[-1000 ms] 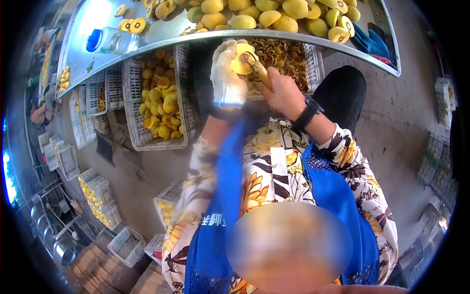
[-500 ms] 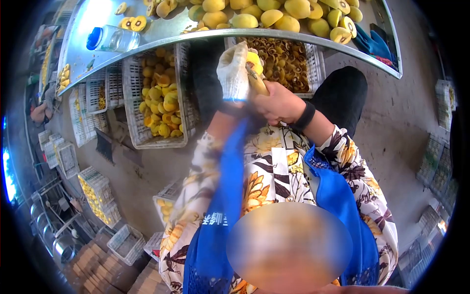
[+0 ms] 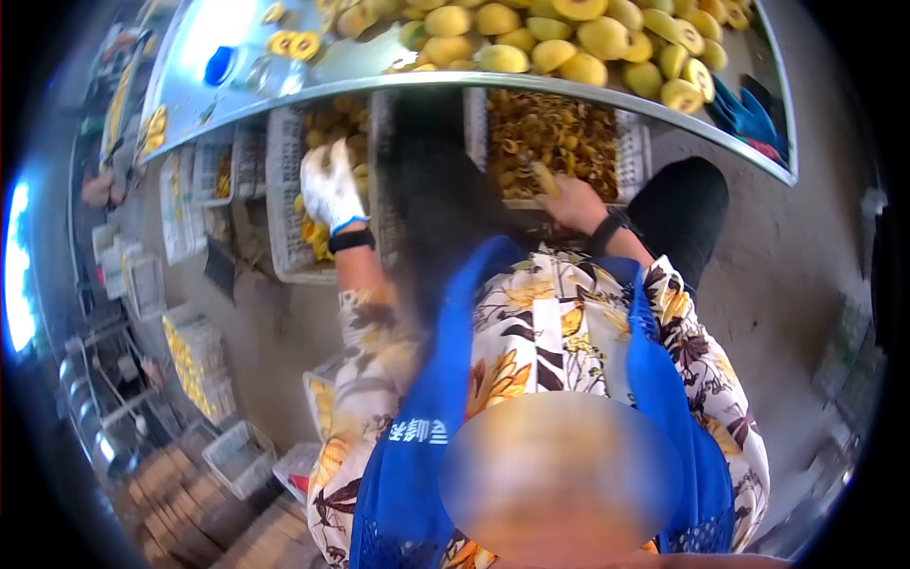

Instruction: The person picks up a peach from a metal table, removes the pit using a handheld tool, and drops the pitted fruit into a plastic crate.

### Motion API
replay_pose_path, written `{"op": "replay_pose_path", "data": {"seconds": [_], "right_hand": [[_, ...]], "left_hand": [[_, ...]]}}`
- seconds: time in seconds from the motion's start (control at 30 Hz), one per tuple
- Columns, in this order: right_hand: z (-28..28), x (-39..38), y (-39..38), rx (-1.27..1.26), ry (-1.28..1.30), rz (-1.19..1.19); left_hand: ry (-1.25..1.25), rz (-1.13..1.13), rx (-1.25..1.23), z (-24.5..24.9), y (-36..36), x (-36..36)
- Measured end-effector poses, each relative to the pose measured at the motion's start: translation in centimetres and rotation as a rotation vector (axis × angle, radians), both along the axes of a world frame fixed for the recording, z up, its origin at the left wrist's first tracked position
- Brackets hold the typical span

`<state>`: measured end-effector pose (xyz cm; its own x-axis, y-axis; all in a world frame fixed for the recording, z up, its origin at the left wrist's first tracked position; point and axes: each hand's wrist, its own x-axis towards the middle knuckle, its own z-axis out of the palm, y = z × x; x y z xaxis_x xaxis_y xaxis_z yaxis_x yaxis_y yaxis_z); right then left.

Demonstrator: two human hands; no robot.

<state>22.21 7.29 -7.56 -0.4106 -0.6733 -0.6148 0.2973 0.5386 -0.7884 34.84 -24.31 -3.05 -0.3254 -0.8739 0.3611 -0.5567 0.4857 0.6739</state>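
My left hand (image 3: 332,188), in a white knit glove, is over the left crate (image 3: 281,213) of yellow peach halves (image 3: 315,237). Its fingers are bent and a little apart, with no fruit visible in them. My right hand (image 3: 573,204) is bare and closed around a wooden-handled tool (image 3: 545,178), at the near edge of the right crate (image 3: 629,152). That crate holds brown-yellow fruit scraps (image 3: 550,128), many of them ring-shaped. The tool's working end is blurred against the scraps.
A metal table (image 3: 370,57) spans the top, piled with halved yellow peaches (image 3: 604,38). On it also lie a clear bottle with a blue cap (image 3: 220,64) and blue gloves (image 3: 744,109). My knees flank the right crate. More crates (image 3: 199,365) stand at left.
My hands have separated. The gloved left hand moved left from the peach and tool to the left crate; the right hand moved right with the tool. The view shifted slightly.
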Motion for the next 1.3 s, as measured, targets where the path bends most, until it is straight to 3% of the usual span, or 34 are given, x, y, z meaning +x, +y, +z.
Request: {"op": "replay_pose_path", "data": {"seconds": [0.03, 0.1, 0.13, 0.17, 0.23, 0.3, 0.37, 0.47, 0.53, 0.6, 0.63, 0.7, 0.77, 0.8, 0.9, 1.03, 1.1, 1.2, 1.27, 1.3], "right_hand": [[-1.1, -0.1, -0.1, 0.081, 0.141, 0.001], [-2.0, 0.3, -1.3, 0.23, 0.433, 0.014], [-0.8, 0.5, -1.8, 0.214, 0.326, -0.02], [-4.1, 0.5, -1.3, 0.031, 0.548, -0.016], [-2.1, 0.7, -1.6, 0.029, 0.605, 0.014], [0.1, 0.7, -1.4, 0.049, 0.487, -0.001], [1.5, 1.0, -1.3, 0.057, 0.495, -0.022], [1.3, 0.8, -0.2, 0.006, 0.689, -0.071], [2.0, 0.5, -0.2, -0.026, 0.787, -0.154], [3.9, 0.2, -1.4, -0.095, 0.823, -0.219], [5.6, 0.1, -2.0, -0.076, 0.829, -0.206], [8.0, -0.4, -3.2, -0.035, 0.846, -0.178], [8.1, -0.5, -4.3, -0.03, 0.939, -0.156], [8.6, -0.5, -4.7, -0.004, 0.985, -0.117], [10.4, 0.0, -5.1, -0.011, 1.053, -0.032], [10.7, 0.4, -4.7, -0.023, 1.058, -0.092], [10.6, 0.0, -4.3, 0.005, 1.083, -0.074], [9.7, -1.2, -3.6, 0.04, 0.915, -0.223], [9.7, -1.6, -3.5, -0.094, 0.954, -0.267], [9.8, -1.7, -3.4, -0.162, 0.972, -0.29]], "left_hand": [[-0.031, -0.1, -0.25, -0.6, -1.5, 0.0], [0.162, -0.266, -0.239, 1.6, 1.0, -3.7], [0.098, -0.339, -0.359, 2.6, 2.6, -5.8], [0.002, -0.321, -0.328, 2.2, 4.4, -8.1], [-0.114, -0.486, -0.287, 3.1, 7.6, -12.8], [-0.524, -0.639, -0.199, 3.1, 9.7, -16.5], [-0.55, -0.68, -0.193, 0.3, 9.6, -19.0], [-0.613, -0.85, 0.104, 3.9, 7.8, -19.4], [-0.233, -0.775, 0.236, 3.1, 6.7, -18.4], [0.401, -0.775, 0.716, 5.2, 7.5, -15.7], [0.556, -0.858, 0.95, 4.5, 7.5, -14.9], [0.762, -0.828, 1.475, 6.0, 8.8, -12.4], [0.867, -0.669, 1.598, 3.3, 9.2, -11.5], [0.897, -0.64, 1.533, 3.4, 10.2, -10.9], [0.891, -0.606, 1.464, 3.9, 12.1, -9.6], [0.825, -0.558, 1.478, 4.1, 13.0, -9.5], [0.664, -0.693, 1.382, 3.7, 12.5, -9.8], [0.306, -0.769, 1.35, 5.1, 12.0, -9.3], [-0.019, -0.832, 1.284, 7.9, 11.9, -8.8], [-0.065, -0.842, 1.286, 7.6, 11.7, -8.7]]}}
